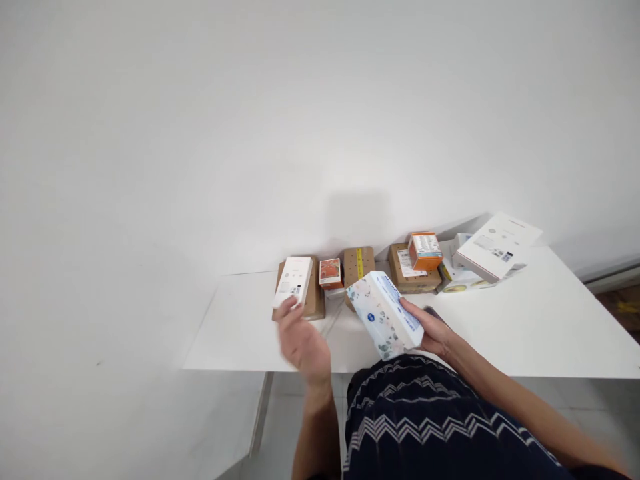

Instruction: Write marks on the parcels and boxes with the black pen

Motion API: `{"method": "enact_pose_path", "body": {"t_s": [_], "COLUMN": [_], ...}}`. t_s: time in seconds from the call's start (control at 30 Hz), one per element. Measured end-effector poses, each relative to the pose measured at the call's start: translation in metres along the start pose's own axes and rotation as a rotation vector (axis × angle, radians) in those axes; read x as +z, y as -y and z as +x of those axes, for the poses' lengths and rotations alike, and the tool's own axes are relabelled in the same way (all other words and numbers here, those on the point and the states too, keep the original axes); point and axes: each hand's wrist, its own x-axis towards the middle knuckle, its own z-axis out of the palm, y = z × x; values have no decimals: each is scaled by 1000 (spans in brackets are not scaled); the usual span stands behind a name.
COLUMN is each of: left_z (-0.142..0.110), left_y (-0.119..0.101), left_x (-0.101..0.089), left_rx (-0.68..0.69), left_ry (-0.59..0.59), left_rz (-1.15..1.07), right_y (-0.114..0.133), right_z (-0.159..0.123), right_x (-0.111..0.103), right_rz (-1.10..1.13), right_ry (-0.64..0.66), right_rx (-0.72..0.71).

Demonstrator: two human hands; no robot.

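Observation:
In my right hand (431,329) is a white tissue box (376,319) with a floral print and a blue side panel. It is tilted in front of my body, my fingers closed on its right end. My left hand (304,343) is smeared by motion, its fingertips at the near edge of a flat white box (295,277). Whether they touch it I cannot tell. That white box rests on a brown cardboard box (315,300). Just right of it sits a small orange-red box (331,273).
Along the wall stand a cardboard box with yellow tape (367,260), another cardboard box (415,283) bearing an orange-and-white box (425,252), and a large flat white box (500,245) leaning over other cartons (463,279). The white table (545,333) ends close to my body.

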Motion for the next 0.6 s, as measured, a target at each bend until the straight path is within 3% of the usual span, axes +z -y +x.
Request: {"method": "enact_pose_path", "body": {"t_s": [0.03,0.17,0.33,0.47,0.6], "left_z": [-2,-11,-8,1,0], "left_y": [7,38,61,69,72], "left_x": [8,30,30,25,25], "left_rx": [-20,-380,-500,-547,-604], "left_ry": [38,454,846,947,936], "left_rz": [-41,-481,-630,-647,-617], "right_y": [-1,-9,-21,-26,-28], "right_z": [0,1,4,8,14], "right_x": [0,3,8,0,-7], "right_rz": [9,-4,-40,-79,-113], "right_ry": [25,232,458,505,484], "right_rx": [23,122,221,237,216]}}
